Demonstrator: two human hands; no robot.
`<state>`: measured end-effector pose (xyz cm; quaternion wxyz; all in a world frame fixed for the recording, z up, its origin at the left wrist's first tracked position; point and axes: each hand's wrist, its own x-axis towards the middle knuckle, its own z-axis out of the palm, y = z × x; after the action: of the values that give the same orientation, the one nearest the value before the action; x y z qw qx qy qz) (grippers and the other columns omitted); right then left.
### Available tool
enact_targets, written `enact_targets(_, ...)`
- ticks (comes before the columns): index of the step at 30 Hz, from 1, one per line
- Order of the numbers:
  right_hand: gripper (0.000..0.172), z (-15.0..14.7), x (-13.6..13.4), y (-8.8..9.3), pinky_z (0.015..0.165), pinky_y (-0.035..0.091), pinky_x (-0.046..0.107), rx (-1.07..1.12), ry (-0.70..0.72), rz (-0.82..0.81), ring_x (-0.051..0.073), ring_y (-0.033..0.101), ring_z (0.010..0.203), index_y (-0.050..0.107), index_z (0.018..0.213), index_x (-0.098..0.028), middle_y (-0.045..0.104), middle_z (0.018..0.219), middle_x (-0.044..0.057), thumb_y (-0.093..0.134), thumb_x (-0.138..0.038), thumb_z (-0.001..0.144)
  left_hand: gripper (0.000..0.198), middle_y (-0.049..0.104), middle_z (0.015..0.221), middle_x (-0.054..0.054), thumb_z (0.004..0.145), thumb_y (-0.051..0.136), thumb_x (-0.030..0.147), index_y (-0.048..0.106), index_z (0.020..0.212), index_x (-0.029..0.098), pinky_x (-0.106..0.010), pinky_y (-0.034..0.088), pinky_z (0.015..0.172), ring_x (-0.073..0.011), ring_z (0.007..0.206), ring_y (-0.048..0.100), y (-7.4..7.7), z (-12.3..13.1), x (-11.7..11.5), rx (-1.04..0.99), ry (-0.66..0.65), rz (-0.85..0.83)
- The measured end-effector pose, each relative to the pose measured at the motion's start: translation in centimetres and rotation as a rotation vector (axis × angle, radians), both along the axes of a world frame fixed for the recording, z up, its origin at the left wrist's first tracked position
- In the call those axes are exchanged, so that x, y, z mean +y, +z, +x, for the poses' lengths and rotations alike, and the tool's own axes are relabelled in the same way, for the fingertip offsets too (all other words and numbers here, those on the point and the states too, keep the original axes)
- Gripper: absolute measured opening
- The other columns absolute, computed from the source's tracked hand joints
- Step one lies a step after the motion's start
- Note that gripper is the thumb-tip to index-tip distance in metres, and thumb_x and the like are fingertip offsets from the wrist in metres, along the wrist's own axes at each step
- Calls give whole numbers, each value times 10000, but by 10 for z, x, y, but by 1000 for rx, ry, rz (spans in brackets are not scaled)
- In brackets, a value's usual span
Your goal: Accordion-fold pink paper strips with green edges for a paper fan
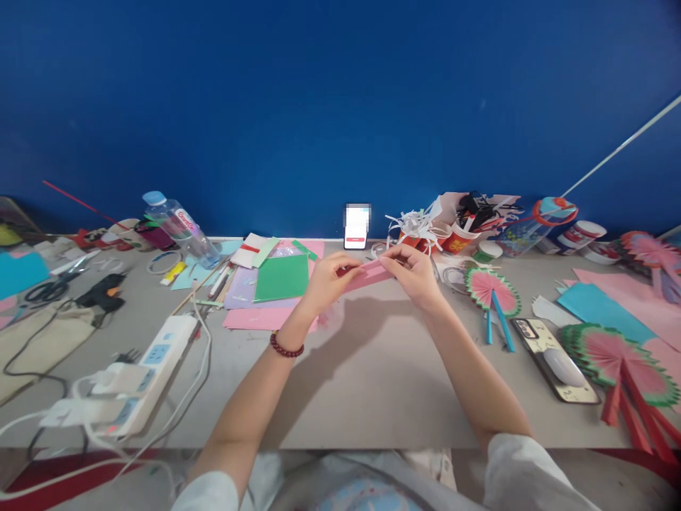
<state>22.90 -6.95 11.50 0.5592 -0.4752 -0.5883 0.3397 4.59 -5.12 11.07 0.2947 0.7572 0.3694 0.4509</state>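
Between my two hands a narrow strip of pink paper [369, 276] is held up above the desk, looking folded. My left hand [335, 280] pinches its left end, and a dark red bead bracelet circles that wrist. At the other end, my right hand [409, 268] grips the strip with thumb and fingers. Left of my hands lie a green paper sheet [281, 277] and pink paper [255, 318]. Whether the strip has several layers cannot be made out.
A lit phone [355, 227] leans on the blue wall. Leftward are a power strip [159, 362], a bottle [184, 227], a glue gun [102, 292] and scissors [56, 284]. Rightward are cups of tools [460, 239], paper watermelon fans [492, 289] and a phone bearing a mouse [562, 366].
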Motion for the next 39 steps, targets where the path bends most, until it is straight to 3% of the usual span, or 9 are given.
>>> enact_targets(9, 106, -3, 3, -2, 603, 385, 248, 35, -13, -48, 112, 507, 640, 595, 698, -192, 574, 693, -16, 633, -290, 713, 151, 682, 719, -25, 790, 606, 181, 689, 664, 172, -244, 445, 604, -134, 681, 595, 5, 1, -2, -11, 4, -149)
enact_targets(18, 207, 0, 6, -7, 663, 387, 248, 62, 220, -211, 112, 520, 698, 609, 905, -219, 586, 802, -19, 633, -350, 746, 170, 651, 673, -5, 758, 573, 98, 672, 642, 173, -231, 420, 587, -115, 650, 563, -3, 1, 3, 29, 29, -128)
enact_targets(24, 193, -3, 12, -14, 673, 396, 273, -37, 161, -237, 129, 527, 684, 631, 746, -185, 605, 725, -5, 684, -365, 699, 131, 671, 723, -22, 806, 604, 191, 690, 709, 176, -247, 434, 616, -121, 655, 570, -6, 0, 3, 101, 6, -79)
enact_targets(28, 215, 0, 15, -15, 616, 371, 264, 8, 115, -221, 118, 489, 623, 592, 634, -187, 572, 633, -19, 708, -367, 654, 119, 711, 800, -44, 804, 635, 273, 716, 817, 186, -253, 461, 620, -133, 671, 597, -9, -6, 8, 107, -13, -201)
enact_targets(32, 229, 5, 16, -12, 586, 364, 261, 49, 65, -224, 120, 496, 606, 590, 591, -190, 577, 608, -19, 735, -367, 603, 120, 716, 806, -50, 783, 638, 268, 716, 755, 181, -263, 467, 625, -147, 696, 613, -8, -15, 15, 148, 10, -257)
enact_targets(39, 186, 7, 16, -10, 589, 389, 269, 59, 22, -203, 133, 537, 611, 620, 549, -194, 610, 589, -11, 740, -335, 574, 88, 696, 757, -42, 757, 651, 225, 714, 714, 182, -270, 462, 630, -144, 685, 602, -10, -18, 18, 106, 13, -197)
